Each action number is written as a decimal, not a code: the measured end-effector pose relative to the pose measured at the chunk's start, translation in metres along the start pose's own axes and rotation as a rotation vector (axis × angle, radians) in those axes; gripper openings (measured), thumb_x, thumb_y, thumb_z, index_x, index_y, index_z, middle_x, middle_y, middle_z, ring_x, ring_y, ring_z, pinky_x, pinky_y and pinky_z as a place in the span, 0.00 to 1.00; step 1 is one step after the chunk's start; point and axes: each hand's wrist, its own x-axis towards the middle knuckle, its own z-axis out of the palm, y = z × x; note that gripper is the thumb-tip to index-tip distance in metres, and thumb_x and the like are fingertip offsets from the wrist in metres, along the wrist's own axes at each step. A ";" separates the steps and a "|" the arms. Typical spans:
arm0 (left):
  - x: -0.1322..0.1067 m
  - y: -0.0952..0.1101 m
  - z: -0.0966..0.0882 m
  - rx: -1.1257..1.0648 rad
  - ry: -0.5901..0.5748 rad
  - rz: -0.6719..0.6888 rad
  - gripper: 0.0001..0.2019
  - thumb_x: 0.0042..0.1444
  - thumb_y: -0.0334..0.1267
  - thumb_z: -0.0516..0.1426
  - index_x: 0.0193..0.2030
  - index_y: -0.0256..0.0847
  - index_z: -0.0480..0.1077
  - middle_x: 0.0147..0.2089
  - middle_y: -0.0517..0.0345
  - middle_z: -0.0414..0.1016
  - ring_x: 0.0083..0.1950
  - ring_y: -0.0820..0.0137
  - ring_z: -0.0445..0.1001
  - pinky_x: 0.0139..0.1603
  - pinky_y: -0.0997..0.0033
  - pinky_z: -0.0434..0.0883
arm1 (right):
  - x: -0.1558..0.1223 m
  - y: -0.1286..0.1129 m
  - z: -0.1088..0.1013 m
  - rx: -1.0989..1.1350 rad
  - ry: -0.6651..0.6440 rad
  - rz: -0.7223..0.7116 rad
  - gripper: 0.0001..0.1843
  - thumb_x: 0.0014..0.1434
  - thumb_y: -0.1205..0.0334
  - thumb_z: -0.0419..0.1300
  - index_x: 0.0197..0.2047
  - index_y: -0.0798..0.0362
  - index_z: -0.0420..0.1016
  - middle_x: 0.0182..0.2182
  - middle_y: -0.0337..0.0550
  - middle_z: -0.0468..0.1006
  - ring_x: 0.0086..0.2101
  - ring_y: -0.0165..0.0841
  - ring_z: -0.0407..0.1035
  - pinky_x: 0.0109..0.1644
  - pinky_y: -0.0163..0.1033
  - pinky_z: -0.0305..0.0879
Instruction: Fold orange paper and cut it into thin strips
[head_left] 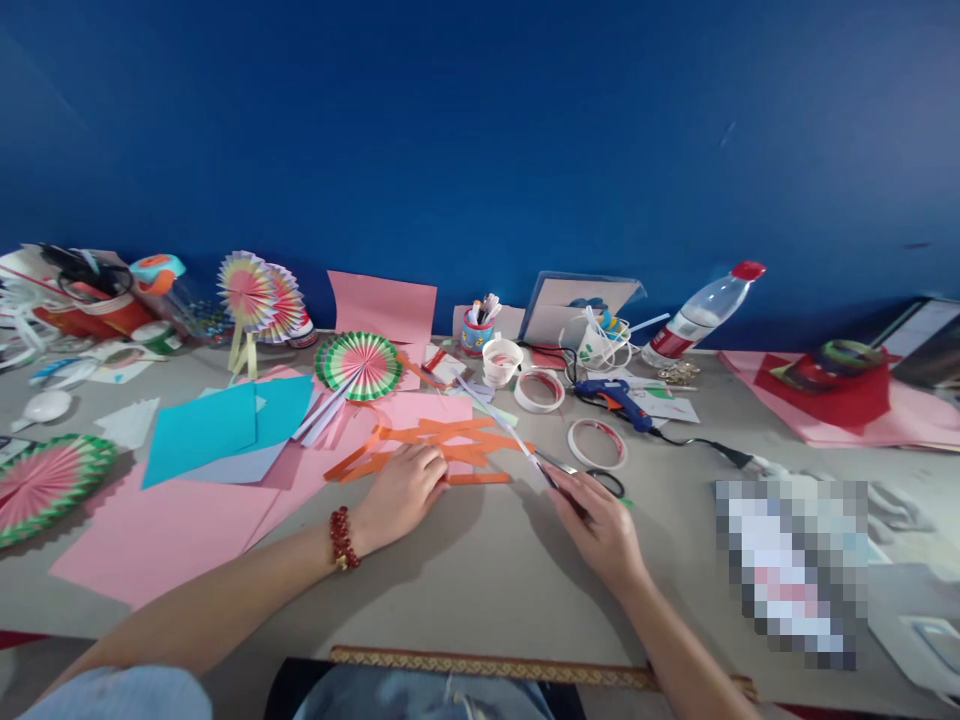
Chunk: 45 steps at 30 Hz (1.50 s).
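Note:
My left hand (403, 493) lies on the grey table (480, 580), fingers curled down onto a loose pile of orange paper strips (442, 446). A red bead bracelet (342, 538) circles that wrist. My right hand (596, 525) rests to the right, closed around scissors (592, 480) whose black handle loops show just beyond the fingers. A long white paper strip (504, 425) runs up and left from the scissors' blades. Pink paper sheets (172, 525) lie under and left of the strips.
Blue paper (217, 430) and pleated paper fans (358, 365) (45, 485) (259, 295) lie left. Tape rolls (596, 443) (538, 390), a blue glue gun (611, 400), cups (501, 360), a water bottle (701, 315) and red paper (832, 395) lie behind and right.

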 end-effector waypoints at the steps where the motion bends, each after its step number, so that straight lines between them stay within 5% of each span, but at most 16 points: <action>1: 0.000 0.001 0.000 -0.002 0.002 -0.001 0.06 0.68 0.34 0.54 0.38 0.39 0.68 0.42 0.53 0.72 0.44 0.62 0.71 0.46 0.61 0.69 | -0.001 0.000 0.000 -0.001 0.001 0.002 0.17 0.69 0.61 0.56 0.58 0.51 0.77 0.33 0.44 0.77 0.29 0.32 0.72 0.34 0.34 0.68; 6: 0.000 0.002 0.000 0.014 0.018 0.008 0.07 0.68 0.40 0.56 0.44 0.38 0.68 0.46 0.50 0.72 0.47 0.59 0.71 0.48 0.59 0.69 | -0.005 0.005 0.001 0.005 -0.021 0.011 0.17 0.69 0.61 0.56 0.59 0.51 0.75 0.36 0.45 0.78 0.31 0.32 0.72 0.35 0.35 0.68; 13: 0.007 0.002 0.001 0.047 0.006 0.073 0.09 0.70 0.35 0.52 0.38 0.37 0.69 0.41 0.52 0.72 0.43 0.62 0.70 0.48 0.60 0.67 | -0.004 0.005 0.001 -0.015 -0.021 0.011 0.17 0.70 0.61 0.55 0.59 0.50 0.75 0.33 0.44 0.76 0.29 0.32 0.70 0.33 0.35 0.67; 21: 0.013 -0.001 -0.006 -0.048 -0.024 0.038 0.12 0.70 0.40 0.55 0.35 0.38 0.69 0.38 0.56 0.73 0.40 0.66 0.71 0.45 0.64 0.66 | -0.003 0.004 0.001 -0.005 -0.032 0.013 0.17 0.70 0.61 0.55 0.59 0.51 0.75 0.32 0.43 0.75 0.28 0.31 0.69 0.33 0.34 0.67; 28: 0.011 0.003 -0.011 -0.008 0.005 0.092 0.11 0.71 0.33 0.52 0.36 0.38 0.70 0.38 0.56 0.75 0.42 0.65 0.72 0.45 0.63 0.64 | -0.004 0.006 0.001 -0.025 -0.037 0.021 0.17 0.70 0.60 0.55 0.58 0.50 0.76 0.34 0.44 0.76 0.30 0.32 0.71 0.35 0.35 0.68; 35: -0.002 0.011 -0.041 0.075 -0.160 0.119 0.10 0.71 0.33 0.50 0.39 0.39 0.70 0.37 0.58 0.75 0.39 0.65 0.72 0.44 0.64 0.65 | -0.004 0.007 0.002 -0.020 -0.067 0.010 0.17 0.70 0.60 0.55 0.59 0.51 0.75 0.38 0.47 0.79 0.33 0.33 0.73 0.37 0.35 0.69; 40: -0.007 0.012 -0.044 0.023 -0.255 0.094 0.05 0.69 0.32 0.52 0.44 0.40 0.69 0.42 0.58 0.76 0.40 0.67 0.74 0.42 0.68 0.66 | -0.002 0.005 0.001 -0.010 -0.074 -0.001 0.17 0.70 0.60 0.55 0.58 0.50 0.76 0.38 0.46 0.79 0.34 0.33 0.74 0.38 0.35 0.71; 45: -0.001 0.016 -0.046 -0.173 -0.183 0.181 0.08 0.67 0.28 0.51 0.44 0.41 0.70 0.46 0.56 0.76 0.49 0.66 0.75 0.57 0.62 0.68 | -0.001 0.003 0.000 -0.014 -0.051 0.010 0.16 0.70 0.58 0.55 0.56 0.49 0.78 0.38 0.46 0.80 0.35 0.34 0.75 0.39 0.35 0.72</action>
